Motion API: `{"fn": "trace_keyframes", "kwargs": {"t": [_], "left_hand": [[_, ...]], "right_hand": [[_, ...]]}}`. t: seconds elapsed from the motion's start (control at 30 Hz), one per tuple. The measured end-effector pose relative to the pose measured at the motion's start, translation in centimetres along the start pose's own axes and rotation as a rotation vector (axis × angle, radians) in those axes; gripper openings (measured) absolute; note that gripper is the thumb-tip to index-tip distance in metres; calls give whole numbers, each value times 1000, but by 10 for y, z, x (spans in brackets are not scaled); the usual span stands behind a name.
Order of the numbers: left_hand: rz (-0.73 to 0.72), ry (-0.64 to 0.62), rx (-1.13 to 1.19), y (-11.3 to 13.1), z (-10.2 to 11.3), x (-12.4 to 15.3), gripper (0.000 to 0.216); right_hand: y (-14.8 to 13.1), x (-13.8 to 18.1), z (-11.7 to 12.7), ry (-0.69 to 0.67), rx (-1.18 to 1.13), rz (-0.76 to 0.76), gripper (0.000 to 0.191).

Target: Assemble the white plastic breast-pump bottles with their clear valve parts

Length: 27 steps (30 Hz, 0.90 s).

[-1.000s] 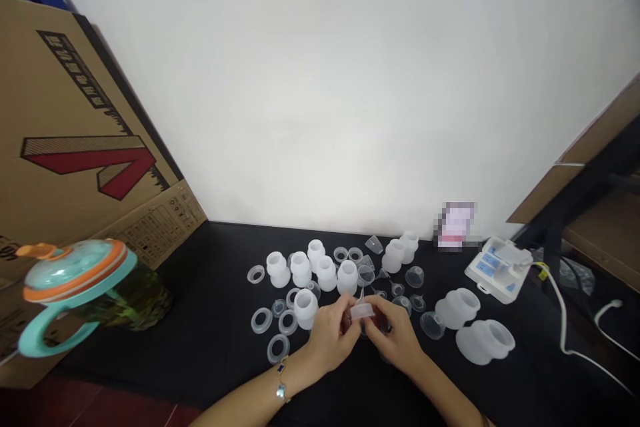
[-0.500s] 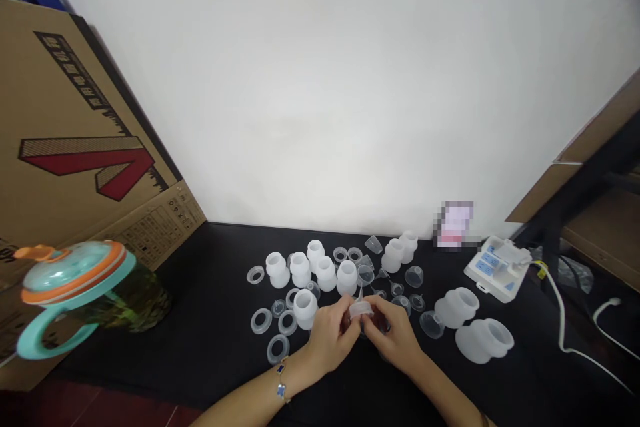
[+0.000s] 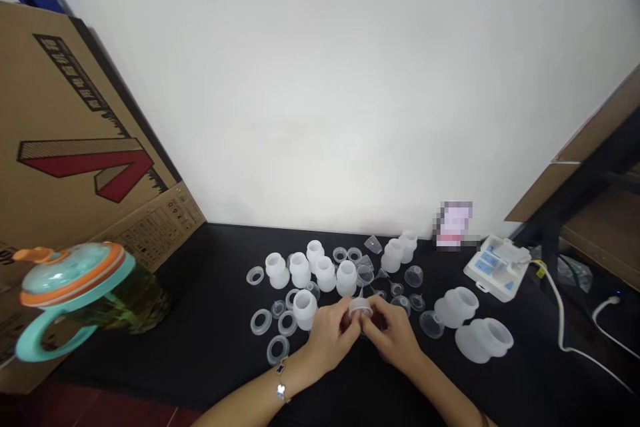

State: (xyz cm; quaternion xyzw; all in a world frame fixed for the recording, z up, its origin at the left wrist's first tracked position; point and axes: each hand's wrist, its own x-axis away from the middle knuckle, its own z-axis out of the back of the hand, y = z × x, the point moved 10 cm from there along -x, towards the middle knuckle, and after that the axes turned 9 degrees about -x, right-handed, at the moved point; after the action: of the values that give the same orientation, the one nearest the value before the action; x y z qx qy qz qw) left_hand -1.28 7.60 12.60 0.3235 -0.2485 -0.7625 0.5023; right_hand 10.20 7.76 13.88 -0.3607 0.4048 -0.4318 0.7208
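Observation:
My left hand (image 3: 334,333) and my right hand (image 3: 393,333) meet near the front of the black table, both closed on one translucent plastic screw cap (image 3: 360,305). A thin spout points up and away from its top, and the thumbs press at its near side. Just beyond the fingers stands a white squat bottle (image 3: 347,278) without a cap. Another open white bottle (image 3: 305,308) is close to my left hand. Loose clear rings, one of them a flat ring (image 3: 278,349), lie left of my left wrist. Right of my right hand rests a clear funnel-shaped piece (image 3: 431,324).
Two larger white bottles (image 3: 484,340) lie at the right. Behind them are a white plastic case (image 3: 497,268) and a white cable (image 3: 561,320). A lidded teal jug (image 3: 75,280) and a cardboard box (image 3: 75,120) occupy the left. A white wall (image 3: 320,93) rises behind.
The cap has tipped slightly between my fingers, so more of its near rim shows. Both hands stay in almost the same place, and the other pieces have not moved.

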Motion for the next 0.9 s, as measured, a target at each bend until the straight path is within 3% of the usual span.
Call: {"fn": "trace_keyframes", "kwargs": {"t": [0.9], "left_hand": [[16, -13, -21, -3, -2, -1, 25]], "right_hand": [[-2, 2, 1, 38, 188, 73, 22]]}}
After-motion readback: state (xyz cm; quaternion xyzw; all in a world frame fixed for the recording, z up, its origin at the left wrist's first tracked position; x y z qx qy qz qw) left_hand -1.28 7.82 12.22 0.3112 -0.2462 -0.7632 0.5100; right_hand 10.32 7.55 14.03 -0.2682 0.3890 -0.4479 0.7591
